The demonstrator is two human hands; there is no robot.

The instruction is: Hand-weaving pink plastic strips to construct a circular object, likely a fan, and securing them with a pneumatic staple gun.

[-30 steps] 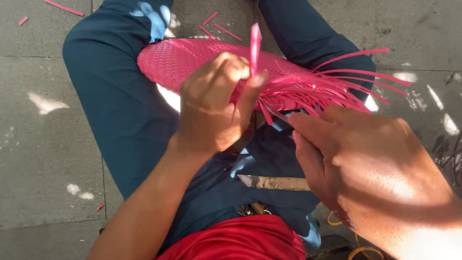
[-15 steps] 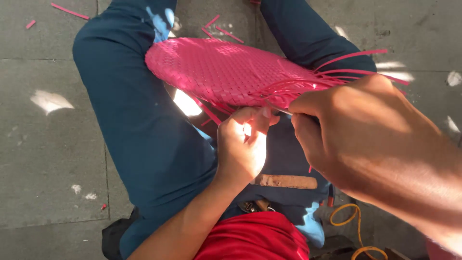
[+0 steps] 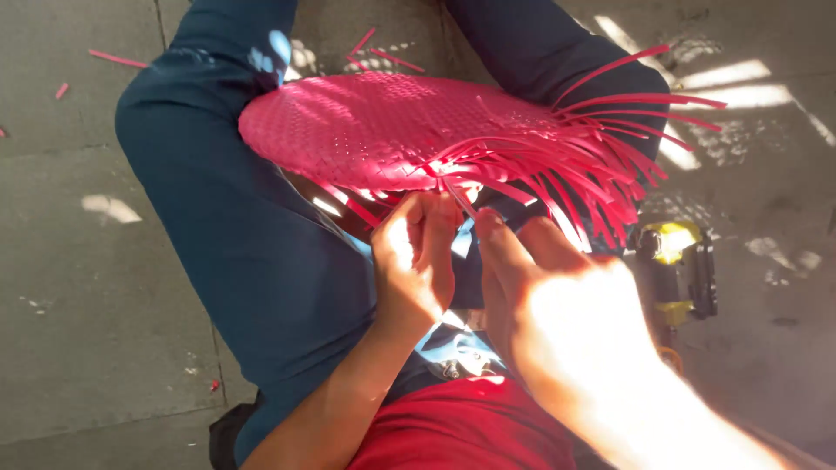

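Handling judgement: the flat pink woven plastic mat (image 3: 392, 130) looks light and springy, its loose strip ends (image 3: 557, 165) thin and slippery, best gripped close to the woven edge. It lies across the person's knees in dark blue trousers (image 3: 218, 226), oval, tightly plaited, fringed on the right. Left hand (image 3: 418, 261) pinches one strip. Right hand (image 3: 566, 322) sits alongside, fingers half curled; its grip cannot be determined.

head view | worn on head | faces steeply down | close over lap (image 3: 261, 261)
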